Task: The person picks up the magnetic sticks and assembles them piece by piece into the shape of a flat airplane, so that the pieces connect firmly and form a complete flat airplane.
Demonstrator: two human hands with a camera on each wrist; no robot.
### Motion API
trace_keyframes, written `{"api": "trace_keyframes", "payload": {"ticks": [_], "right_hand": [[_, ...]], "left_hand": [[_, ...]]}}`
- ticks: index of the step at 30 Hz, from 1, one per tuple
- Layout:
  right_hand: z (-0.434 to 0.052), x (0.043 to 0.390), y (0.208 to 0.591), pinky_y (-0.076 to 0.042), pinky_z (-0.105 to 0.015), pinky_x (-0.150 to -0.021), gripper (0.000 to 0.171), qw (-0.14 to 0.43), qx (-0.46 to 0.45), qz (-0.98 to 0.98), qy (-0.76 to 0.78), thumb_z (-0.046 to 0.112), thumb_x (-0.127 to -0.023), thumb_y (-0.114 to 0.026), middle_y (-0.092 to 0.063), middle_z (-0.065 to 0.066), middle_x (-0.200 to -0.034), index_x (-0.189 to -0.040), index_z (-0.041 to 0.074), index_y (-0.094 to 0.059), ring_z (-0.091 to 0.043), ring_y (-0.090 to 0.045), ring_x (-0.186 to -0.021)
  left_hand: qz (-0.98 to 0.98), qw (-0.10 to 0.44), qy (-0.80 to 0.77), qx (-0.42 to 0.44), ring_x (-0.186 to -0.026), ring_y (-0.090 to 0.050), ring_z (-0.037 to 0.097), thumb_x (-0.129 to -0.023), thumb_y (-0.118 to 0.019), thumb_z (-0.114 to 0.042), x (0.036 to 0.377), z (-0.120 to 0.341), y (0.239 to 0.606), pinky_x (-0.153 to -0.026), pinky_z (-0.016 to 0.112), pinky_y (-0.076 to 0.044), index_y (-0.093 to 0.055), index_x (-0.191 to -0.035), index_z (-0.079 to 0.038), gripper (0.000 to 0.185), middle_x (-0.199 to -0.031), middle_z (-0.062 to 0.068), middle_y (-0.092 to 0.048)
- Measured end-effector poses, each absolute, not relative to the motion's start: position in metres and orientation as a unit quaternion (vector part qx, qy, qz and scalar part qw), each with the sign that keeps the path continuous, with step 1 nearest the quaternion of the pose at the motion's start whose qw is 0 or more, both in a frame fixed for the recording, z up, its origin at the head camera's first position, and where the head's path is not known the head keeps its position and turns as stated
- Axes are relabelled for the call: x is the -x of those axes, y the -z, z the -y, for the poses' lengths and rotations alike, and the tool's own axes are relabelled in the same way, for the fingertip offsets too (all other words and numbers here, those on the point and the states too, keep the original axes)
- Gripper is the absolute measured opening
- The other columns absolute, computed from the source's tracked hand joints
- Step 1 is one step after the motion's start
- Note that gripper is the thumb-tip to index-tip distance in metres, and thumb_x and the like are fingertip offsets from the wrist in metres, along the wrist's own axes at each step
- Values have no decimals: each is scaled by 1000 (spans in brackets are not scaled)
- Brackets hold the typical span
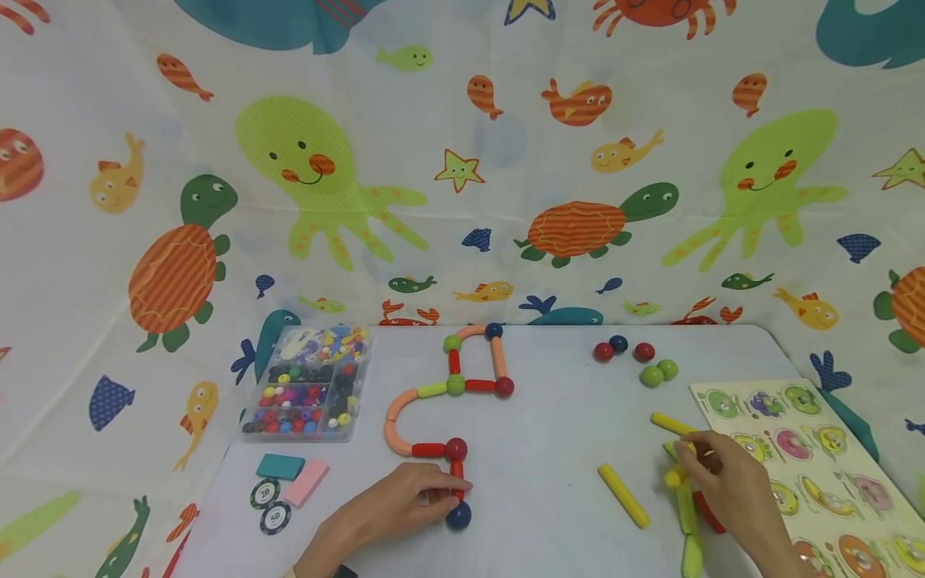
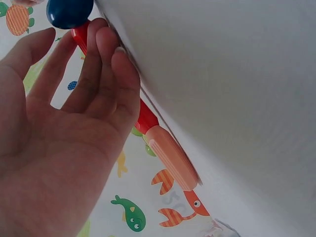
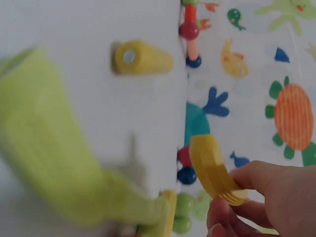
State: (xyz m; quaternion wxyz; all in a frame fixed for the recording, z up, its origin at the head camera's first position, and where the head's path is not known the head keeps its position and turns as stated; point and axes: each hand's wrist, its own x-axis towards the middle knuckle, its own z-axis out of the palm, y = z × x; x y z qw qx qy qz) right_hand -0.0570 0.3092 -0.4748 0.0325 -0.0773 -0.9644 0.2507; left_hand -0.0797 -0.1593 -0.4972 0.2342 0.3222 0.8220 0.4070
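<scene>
My left hand (image 1: 405, 502) rests by the near end of a chain of magnetic sticks and balls, its relaxed fingers touching a short red stick (image 1: 457, 468) and its thumb beside the dark blue ball (image 1: 458, 516). From there the chain runs through a red ball (image 1: 456, 448) and peach curved sticks (image 1: 395, 425) to a closed loop at the back. On the right, my right hand (image 1: 730, 478) pinches a yellow curved stick (image 3: 212, 168) between thumb and fingers. Below it lie green curved sticks (image 1: 686, 506) and a red stick (image 1: 708, 514), partly hidden by the hand.
Loose yellow sticks (image 1: 624, 496) lie near the right hand, with several red, blue and green balls (image 1: 652, 376) farther back. A food picture board (image 1: 704, 393) covers the right edge. At left stand a bead box (image 1: 336, 437), two blocks (image 1: 307, 482) and two chips (image 1: 275, 518).
</scene>
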Motion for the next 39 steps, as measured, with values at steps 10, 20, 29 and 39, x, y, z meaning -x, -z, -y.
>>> {"api": "trace_keyframes", "payload": {"ticks": [10,20,29,39], "right_hand": [[-246,70,482,-48,-19,-64,35,-41,59,943,-326,45,-95,-70,-66,2,-87,-110,13,-65,-12,-58,-77],[-165,65,495,-42,-21,-58,19,-97,8,927,-363,39,-93,-72,-57,8,-74,-100,23,-65,-8,-50,-66],[-141,59,508,-41,-19,-59,27,-110,-91,927,-348,49,-94,-67,-53,13,-70,-97,22,-65,-1,-47,-64],[-146,56,509,-42,-19,-63,42,-119,-104,946,-285,65,-89,-62,-54,17,-72,-104,26,-67,-1,-48,-66]], "left_hand": [[-824,240,-407,-314,-82,-54,-3,-98,-65,-41,78,158,498,-71,17,-49,-69,-131,-26,36,-90,-15,-62],[-828,244,-401,-307,-84,-56,-1,-93,-69,-48,76,156,499,-73,17,-49,-70,-130,-29,42,-90,-17,-61],[-831,238,-390,-319,-85,-56,1,-91,-72,-49,76,155,498,-75,17,-50,-70,-130,-30,43,-91,-14,-62],[-832,241,-385,-320,-86,-56,0,-91,-73,-47,77,156,498,-77,17,-51,-69,-130,-30,43,-93,-15,-62]]}}
